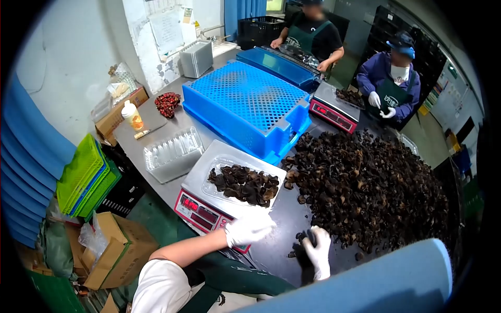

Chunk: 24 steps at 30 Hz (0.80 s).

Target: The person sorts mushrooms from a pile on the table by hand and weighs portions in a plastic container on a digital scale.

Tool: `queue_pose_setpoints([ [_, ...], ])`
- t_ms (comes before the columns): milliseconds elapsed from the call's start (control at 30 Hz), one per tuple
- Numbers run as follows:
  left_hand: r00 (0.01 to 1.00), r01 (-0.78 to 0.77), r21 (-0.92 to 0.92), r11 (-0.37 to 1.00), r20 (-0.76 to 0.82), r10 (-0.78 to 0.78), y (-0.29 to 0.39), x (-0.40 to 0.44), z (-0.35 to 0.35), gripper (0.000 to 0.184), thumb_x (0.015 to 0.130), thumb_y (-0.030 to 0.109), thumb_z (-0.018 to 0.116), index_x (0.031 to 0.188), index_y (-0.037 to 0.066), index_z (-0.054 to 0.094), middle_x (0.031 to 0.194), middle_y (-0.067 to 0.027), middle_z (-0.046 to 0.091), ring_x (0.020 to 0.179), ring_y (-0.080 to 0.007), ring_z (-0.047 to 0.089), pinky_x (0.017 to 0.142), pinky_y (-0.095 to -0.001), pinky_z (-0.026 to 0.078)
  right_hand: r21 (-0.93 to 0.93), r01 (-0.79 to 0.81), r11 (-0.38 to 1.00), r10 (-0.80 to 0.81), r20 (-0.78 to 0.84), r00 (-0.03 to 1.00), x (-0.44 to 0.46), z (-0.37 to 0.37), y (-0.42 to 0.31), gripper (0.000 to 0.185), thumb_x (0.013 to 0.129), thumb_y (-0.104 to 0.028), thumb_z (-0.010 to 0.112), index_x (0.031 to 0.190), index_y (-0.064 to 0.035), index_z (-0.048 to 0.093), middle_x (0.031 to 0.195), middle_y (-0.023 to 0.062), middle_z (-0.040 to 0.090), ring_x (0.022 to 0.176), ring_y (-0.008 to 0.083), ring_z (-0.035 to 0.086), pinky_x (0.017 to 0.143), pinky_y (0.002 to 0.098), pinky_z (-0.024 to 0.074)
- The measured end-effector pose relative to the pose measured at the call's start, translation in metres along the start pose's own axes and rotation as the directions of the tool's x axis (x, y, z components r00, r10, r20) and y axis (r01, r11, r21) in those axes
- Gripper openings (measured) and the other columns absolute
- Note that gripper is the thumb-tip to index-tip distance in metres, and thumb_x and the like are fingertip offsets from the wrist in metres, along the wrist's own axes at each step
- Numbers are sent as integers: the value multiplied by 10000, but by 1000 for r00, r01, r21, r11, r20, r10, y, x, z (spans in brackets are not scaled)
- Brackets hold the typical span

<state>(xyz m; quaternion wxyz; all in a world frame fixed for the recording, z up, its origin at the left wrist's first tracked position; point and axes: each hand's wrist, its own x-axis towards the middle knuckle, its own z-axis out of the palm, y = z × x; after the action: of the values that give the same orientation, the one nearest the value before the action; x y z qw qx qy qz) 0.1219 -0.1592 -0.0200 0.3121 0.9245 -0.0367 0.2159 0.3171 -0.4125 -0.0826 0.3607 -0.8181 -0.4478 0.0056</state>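
Note:
My left hand (250,228), in a white glove, hovers by the front edge of a scale (235,155) with a red display panel. Its fingers are blurred, and I cannot tell what they hold. On the scale's plate sits a clear plastic tray (215,172) with dark wood ear mushrooms (245,183) in it. To the right, my gloved right hand (319,253) is low over the metal table, thumb and fingers closed round dark wood ear pieces (311,238). A few loose pieces lie beside it. The big mushroom pile (370,185) spreads just beyond.
A blue crate (245,94) stands behind the scale. Left of it are stacked clear trays (175,154), a knife (148,131), a white bottle (131,115) and red peppers (167,104). Two people work across the table, near a second scale (334,107). A light blue panel (365,281) crosses the near right.

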Motion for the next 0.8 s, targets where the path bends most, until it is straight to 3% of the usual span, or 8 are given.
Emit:
queue_pose_setpoints([
  [133,948,-121,-20,993,295,121,22,-6,83,498,875,265,603,1328,72,531,1287,-209,525,1154,-370,522,990,-471,430,-281,213,936,-151,225,962,-60,5,-54,407,713,-230,782,1080,-122,643,1208,90,594,1111,325,522,964,448,382],
  [233,959,-75,238,968,285,5,17,-7,144,591,843,285,611,1395,112,493,1414,-186,457,1245,-370,451,1063,-499,364,-125,240,963,-219,166,962,-99,42,-25,298,752,-146,749,1037,-158,659,1107,50,619,954,267,555,824,406,422],
  [367,898,-20,266,964,429,-100,3,-3,181,429,838,285,592,1226,104,608,1340,-134,507,1167,-325,492,990,-481,414,50,184,982,-179,-101,979,-89,50,-13,253,743,21,679,979,-67,653,915,113,647,865,300,603,800,399,471],
  [467,926,-52,118,992,377,4,0,-19,190,259,863,211,550,1072,83,635,1138,-130,537,1034,-305,522,880,-433,459,309,-48,950,153,-326,933,-71,43,-9,220,803,75,595,1008,0,622,958,150,639,895,322,606,832,387,484],
  [500,928,-54,118,992,373,6,2,-25,187,249,866,179,554,1080,80,634,1129,-135,535,1033,-312,525,878,-412,465,333,-103,937,210,-303,930,-60,35,-10,202,836,62,583,1029,12,618,972,159,638,897,332,605,827,387,483],
  [600,945,-32,45,998,326,15,7,-34,180,258,859,155,574,1097,75,633,1128,-131,536,1037,-314,523,885,-420,464,-95,-60,994,36,-232,972,-28,18,-13,251,854,34,589,1093,-20,642,991,137,663,890,302,620,820,376,484],
  [733,934,1,28,1000,358,-11,8,-42,177,300,846,144,605,1136,75,644,1204,-143,544,1071,-326,528,932,-423,456,-86,40,996,-62,-274,960,14,31,-21,236,871,12,597,1095,-34,653,891,119,663,779,284,617,715,377,488],
  [800,923,-50,45,998,384,29,10,-45,170,323,853,167,608,1161,76,636,1251,-158,535,1117,-334,524,970,-431,444,5,-44,999,44,-176,983,35,38,-30,266,884,-26,622,1145,-71,644,965,96,678,857,284,616,801,375,478],
])
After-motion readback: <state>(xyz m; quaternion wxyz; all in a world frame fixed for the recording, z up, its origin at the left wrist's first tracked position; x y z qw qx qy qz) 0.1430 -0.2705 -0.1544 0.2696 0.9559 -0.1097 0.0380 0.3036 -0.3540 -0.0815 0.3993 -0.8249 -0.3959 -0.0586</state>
